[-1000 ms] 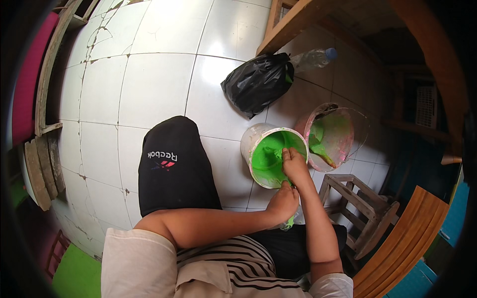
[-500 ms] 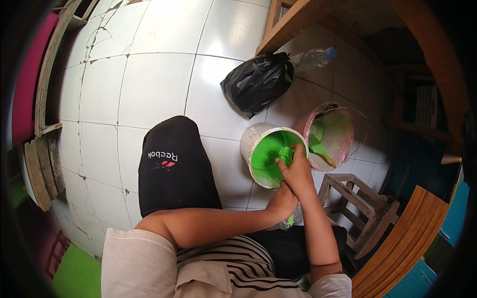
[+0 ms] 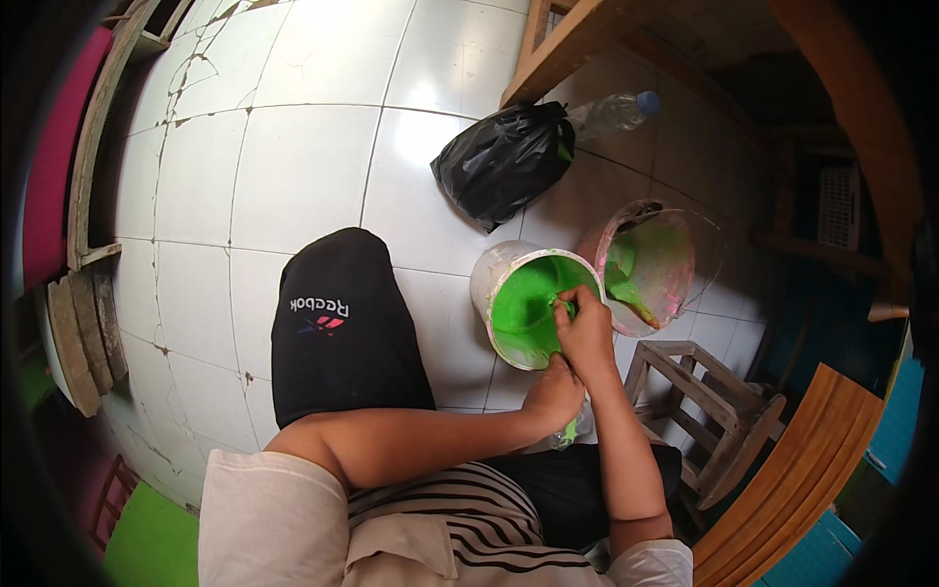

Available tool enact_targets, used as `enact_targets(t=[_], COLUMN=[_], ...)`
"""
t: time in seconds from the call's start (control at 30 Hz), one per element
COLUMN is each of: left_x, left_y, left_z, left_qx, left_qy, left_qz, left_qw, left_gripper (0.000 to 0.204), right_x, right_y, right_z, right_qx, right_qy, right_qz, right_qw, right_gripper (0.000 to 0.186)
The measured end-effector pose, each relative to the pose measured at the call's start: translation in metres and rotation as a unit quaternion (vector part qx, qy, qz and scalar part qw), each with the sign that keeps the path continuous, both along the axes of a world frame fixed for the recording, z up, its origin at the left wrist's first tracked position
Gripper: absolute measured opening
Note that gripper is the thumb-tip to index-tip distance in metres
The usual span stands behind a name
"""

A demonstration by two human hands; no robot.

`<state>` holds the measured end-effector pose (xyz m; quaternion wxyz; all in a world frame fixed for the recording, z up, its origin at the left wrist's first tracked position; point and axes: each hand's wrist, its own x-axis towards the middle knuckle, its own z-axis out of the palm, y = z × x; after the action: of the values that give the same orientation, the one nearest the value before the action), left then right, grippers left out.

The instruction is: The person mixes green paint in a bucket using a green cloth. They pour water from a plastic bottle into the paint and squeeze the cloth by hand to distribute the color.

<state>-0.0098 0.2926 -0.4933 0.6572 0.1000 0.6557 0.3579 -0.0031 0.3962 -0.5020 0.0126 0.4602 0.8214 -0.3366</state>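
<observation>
Over the near right rim of a white bucket [image 3: 481, 284] holding green paint [image 3: 518, 308], my right hand [image 3: 589, 338] is closed. Its fingertips pinch a crumpled, green-smeared piece [image 3: 550, 301] that is mostly hidden. Just below, my left hand [image 3: 555, 396] is closed at the bucket's near edge, against my right wrist. Clear plastic smeared with green [image 3: 567, 435] sticks out under the left hand toward my lap. Whether both hands hold one piece, I cannot tell.
Right of the paint bucket stands a second bucket [image 3: 685, 259], pink-stained, with a green-coated tool [image 3: 631, 293] inside. Beyond them lie a black plastic bag [image 3: 504, 166] and a clear bottle with a blue cap [image 3: 611, 115]. A small wooden stool [image 3: 690, 391] stands at right.
My right fingers have drawn closer together and turned slightly. The crumpled green piece that hung below them now shows much less. My left hand has barely moved.
</observation>
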Motion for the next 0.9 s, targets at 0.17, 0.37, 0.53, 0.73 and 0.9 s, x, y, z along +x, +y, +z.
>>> enact_targets(t=[0.17,0.37,0.53,0.73,0.9], left_x=[0.001,0.004,0.005,-0.003,-0.004], left_y=[0.001,0.0,-0.001,-0.001,0.001], left_z=[-0.001,-0.004,-0.006,0.006,0.008], left_qx=[-0.009,0.0,0.021,0.0,-0.006], left_qy=[0.007,0.004,0.004,-0.006,0.016], left_qz=[-0.002,0.008,0.025,0.005,-0.004], left_qw=[1.0,1.0,0.999,1.0,1.0], left_gripper=[0.044,0.044,0.044,0.041,0.035], right_x=[-0.001,-0.002,-0.005,0.002,0.003], right_y=[0.0,-0.001,-0.003,0.002,0.01], right_z=[0.001,0.004,0.012,-0.001,0.006], right_qx=[-0.014,-0.021,-0.013,-0.009,-0.073], right_qy=[0.008,-0.008,-0.029,-0.026,-0.039], right_qz=[0.0,-0.005,0.028,0.022,0.03], right_qw=[1.0,1.0,0.999,0.999,0.996], right_gripper=[0.013,0.016,0.024,0.017,0.023])
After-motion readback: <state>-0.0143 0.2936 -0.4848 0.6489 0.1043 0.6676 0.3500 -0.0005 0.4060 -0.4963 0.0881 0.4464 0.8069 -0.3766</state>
